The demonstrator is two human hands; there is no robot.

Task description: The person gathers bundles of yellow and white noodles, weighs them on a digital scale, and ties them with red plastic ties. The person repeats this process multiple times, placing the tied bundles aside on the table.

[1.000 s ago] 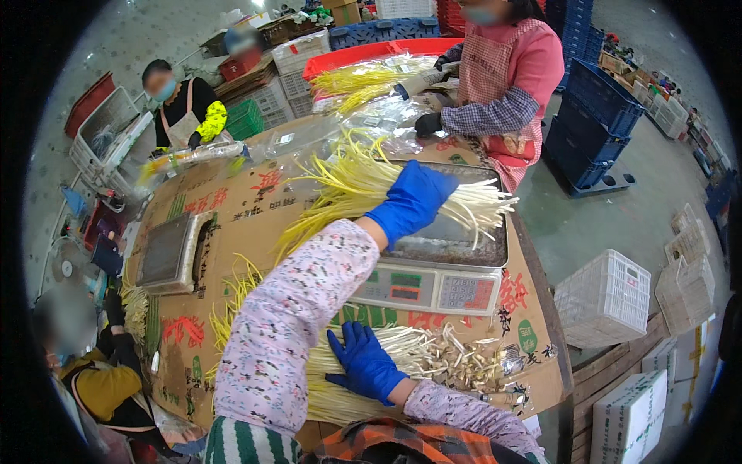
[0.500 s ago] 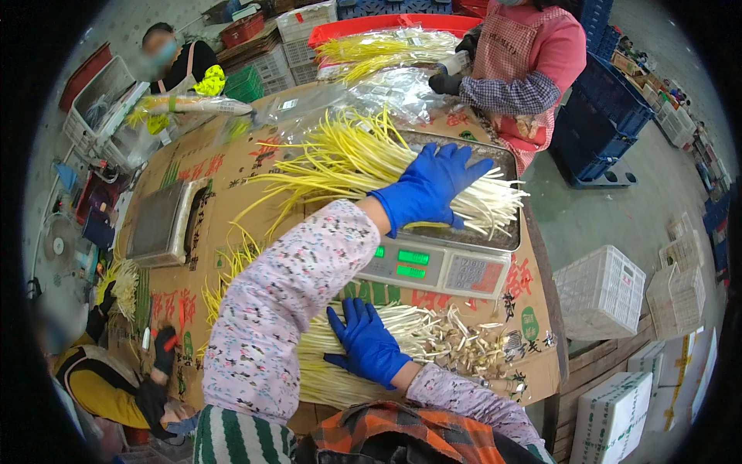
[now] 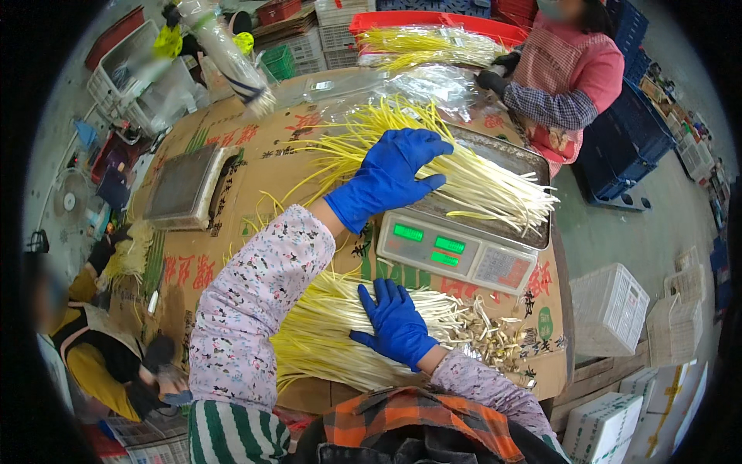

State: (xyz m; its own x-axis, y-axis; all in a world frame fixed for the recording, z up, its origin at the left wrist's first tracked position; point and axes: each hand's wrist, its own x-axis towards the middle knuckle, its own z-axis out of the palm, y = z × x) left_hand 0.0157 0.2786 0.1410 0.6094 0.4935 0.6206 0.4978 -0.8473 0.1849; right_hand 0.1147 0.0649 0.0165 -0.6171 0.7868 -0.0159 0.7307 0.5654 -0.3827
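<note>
My left hand [image 3: 390,174], in a blue glove, rests loosely at the yellow end of a bundle of white-stemmed yellow shoots [image 3: 495,189] on a scale's metal tray, its fingers bent but apart. Below, the scale's panel [image 3: 452,259] shows lit green displays. My right hand [image 3: 393,329], also blue-gloved, lies with spread fingers on a larger pile of shoots [image 3: 321,359] on the cardboard tabletop [image 3: 197,286]. Pale cut ends [image 3: 495,340] lie scattered to its right.
A second scale [image 3: 185,185] sits left. Co-workers [image 3: 560,93] [image 3: 97,356] stand around; one raises a wrapped bundle [image 3: 224,54]. Plastic bags [image 3: 429,85] and a red tray [image 3: 367,27] are behind. Blue crates [image 3: 626,147] and white baskets [image 3: 607,309] stand right.
My left hand has loosened and shifted toward the bundle's yellow end, baring more white stems. My right hand stays on the pile. A co-worker at the back has lifted a wrapped bundle.
</note>
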